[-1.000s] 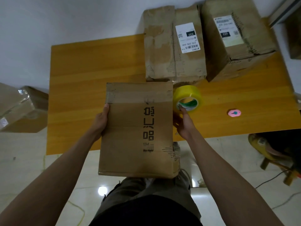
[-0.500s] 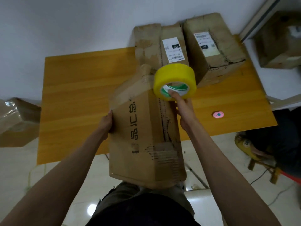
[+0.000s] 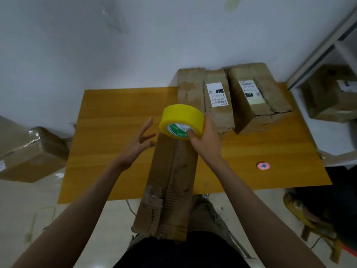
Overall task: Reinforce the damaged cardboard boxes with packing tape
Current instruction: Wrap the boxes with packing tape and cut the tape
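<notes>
A long damaged cardboard box lies with its torn narrow side up, one end on the yellow table, the other end over my lap. My right hand grips a yellow roll of packing tape, thumb in the core, held above the box's far end. My left hand hovers just left of the box with fingers spread, touching nothing. Old clear tape sticks to the box's near left corner.
Two more worn boxes with white labels, one and another, stand at the table's back right. A small pink object lies on the right of the table. More boxes sit at far left and on a shelf at right.
The box has been turned from its broad printed face onto its side, torn narrow face up. My left hand let go of it. My right hand lifted the tape roll off the table.
</notes>
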Demonstrator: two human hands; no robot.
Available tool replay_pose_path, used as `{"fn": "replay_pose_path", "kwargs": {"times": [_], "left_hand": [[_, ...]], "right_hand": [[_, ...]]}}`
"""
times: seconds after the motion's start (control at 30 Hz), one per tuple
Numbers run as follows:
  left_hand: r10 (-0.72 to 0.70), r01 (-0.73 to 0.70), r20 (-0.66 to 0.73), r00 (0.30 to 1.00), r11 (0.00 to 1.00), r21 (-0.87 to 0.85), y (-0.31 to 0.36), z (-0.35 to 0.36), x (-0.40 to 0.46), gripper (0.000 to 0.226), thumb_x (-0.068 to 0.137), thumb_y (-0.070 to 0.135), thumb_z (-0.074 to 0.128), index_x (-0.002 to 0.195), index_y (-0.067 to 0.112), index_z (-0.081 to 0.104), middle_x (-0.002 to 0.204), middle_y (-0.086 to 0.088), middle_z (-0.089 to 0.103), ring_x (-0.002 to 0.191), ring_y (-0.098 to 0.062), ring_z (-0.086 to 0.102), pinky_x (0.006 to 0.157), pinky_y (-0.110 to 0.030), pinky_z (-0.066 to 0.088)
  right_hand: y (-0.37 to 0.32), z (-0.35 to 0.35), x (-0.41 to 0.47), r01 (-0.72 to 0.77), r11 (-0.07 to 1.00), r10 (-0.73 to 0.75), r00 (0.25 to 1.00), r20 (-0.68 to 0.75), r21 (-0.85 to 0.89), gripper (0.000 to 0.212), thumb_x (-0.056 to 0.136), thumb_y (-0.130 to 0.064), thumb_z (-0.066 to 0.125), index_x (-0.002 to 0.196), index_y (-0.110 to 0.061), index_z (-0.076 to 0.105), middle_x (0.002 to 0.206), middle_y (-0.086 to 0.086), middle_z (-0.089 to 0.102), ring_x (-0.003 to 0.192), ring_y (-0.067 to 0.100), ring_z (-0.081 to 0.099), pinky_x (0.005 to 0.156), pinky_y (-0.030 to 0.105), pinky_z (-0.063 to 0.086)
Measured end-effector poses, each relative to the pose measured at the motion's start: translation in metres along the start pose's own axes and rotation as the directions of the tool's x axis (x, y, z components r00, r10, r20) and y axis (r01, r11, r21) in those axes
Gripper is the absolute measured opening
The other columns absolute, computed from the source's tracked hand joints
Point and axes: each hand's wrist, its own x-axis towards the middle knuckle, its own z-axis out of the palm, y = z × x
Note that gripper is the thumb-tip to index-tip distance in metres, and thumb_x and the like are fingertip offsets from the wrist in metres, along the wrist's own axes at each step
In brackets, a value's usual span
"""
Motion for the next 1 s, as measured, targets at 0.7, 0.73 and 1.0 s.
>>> {"fn": "replay_pose_path", "kwargs": {"times": [0.7,0.73,1.0], "left_hand": [[0.100,-0.200,0.208,0.973,0.814,0.545,0.039,0.015,0.076,0.123,0.040,0.088,0.078,0.144,0.045,0.028,0.140,0.015,0.023,0.132,-0.009,0.029,0.109,-0.041,0.037],[0.100,-0.202,0.212,0.972,0.815,0.543,0.040,0.014,0.076,0.122,0.039,0.088,0.077,0.143,0.048,0.026,0.136,0.017,0.024,0.131,-0.011,0.031,0.107,-0.040,0.039],[0.107,-0.211,0.226,0.968,0.834,0.509,0.041,0.013,0.077,0.115,0.043,0.085,0.079,0.140,0.054,0.026,0.142,0.010,0.025,0.134,-0.015,0.033,0.110,-0.043,0.041]], "right_hand": [[-0.026,-0.054,0.007,0.251,0.958,-0.227,0.960,-0.165,0.139,0.032,0.081,-0.014,0.074,0.098,-0.001,0.050,0.089,0.015,0.057,0.083,0.025,0.056,0.063,0.045,0.046],[-0.026,-0.060,0.006,0.271,0.953,-0.250,0.955,-0.158,0.134,0.031,0.083,-0.009,0.074,0.098,-0.001,0.048,0.087,0.016,0.057,0.082,0.027,0.057,0.062,0.048,0.047],[-0.025,-0.057,0.001,0.300,0.942,-0.272,0.946,-0.176,0.152,0.031,0.085,0.001,0.068,0.107,-0.006,0.047,0.094,0.008,0.055,0.087,0.015,0.058,0.065,0.040,0.049]]}}
